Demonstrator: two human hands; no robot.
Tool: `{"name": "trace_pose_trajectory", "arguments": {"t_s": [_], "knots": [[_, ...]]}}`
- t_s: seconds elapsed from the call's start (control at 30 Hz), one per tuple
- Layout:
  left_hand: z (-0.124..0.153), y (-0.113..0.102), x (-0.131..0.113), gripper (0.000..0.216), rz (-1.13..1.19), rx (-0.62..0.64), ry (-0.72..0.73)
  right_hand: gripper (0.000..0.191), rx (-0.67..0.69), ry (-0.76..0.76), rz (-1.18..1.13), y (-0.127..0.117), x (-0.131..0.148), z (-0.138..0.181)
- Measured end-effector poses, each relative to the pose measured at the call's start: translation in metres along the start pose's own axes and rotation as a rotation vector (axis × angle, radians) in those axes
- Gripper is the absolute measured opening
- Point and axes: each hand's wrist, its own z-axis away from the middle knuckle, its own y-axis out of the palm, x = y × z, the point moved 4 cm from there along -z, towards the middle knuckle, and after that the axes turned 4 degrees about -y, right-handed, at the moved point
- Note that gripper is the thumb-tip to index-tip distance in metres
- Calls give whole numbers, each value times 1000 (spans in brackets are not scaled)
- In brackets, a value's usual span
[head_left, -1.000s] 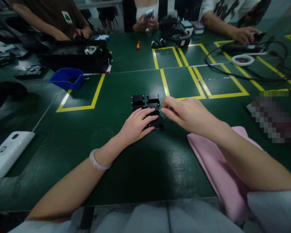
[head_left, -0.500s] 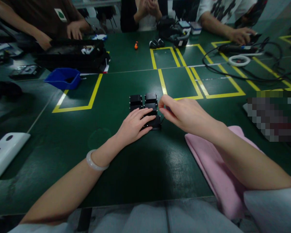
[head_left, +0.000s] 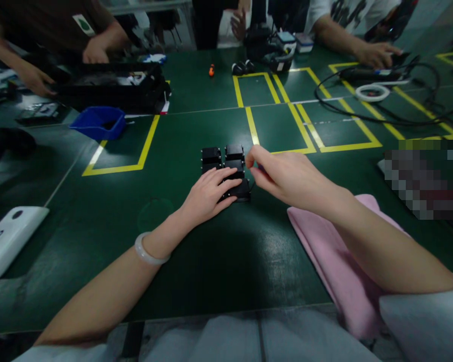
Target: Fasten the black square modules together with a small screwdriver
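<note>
Black, plastic-looking blocks (head_left: 234,164) are lying partly under our left grip (head_left: 206,196), which is resting spread over them; our right grip (head_left: 287,173) is hovering curled just beside, pinching anything or not we cannot tell; we are judging them light, stiff, best held by their sides

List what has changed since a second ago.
The left co-worker's hands shifted left at the black tray. The middle co-worker's hands rose; the phone they held is out of view. The wearer's left hand stays on the black blocks, the right hand beside them; blue bin and cloth unmoved.
</note>
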Motion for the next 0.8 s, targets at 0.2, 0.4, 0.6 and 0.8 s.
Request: {"name": "trace_pose_trajectory", "arguments": {"t_s": [0.2,0.4,0.6,0.8], "knots": [[0,0,0,39,-9,7,0,30,-11,26,79,1,-1,0],[0,-1,-1,38,-7,-1,3,28,-19,24,42,0,-1,0],[0,-1,-1,39,-12,11,0,26,-25,17,49,1,0,0],[0,-1,-2,39,-19,7,5,30,-4,16,40,1,0,0]]}}
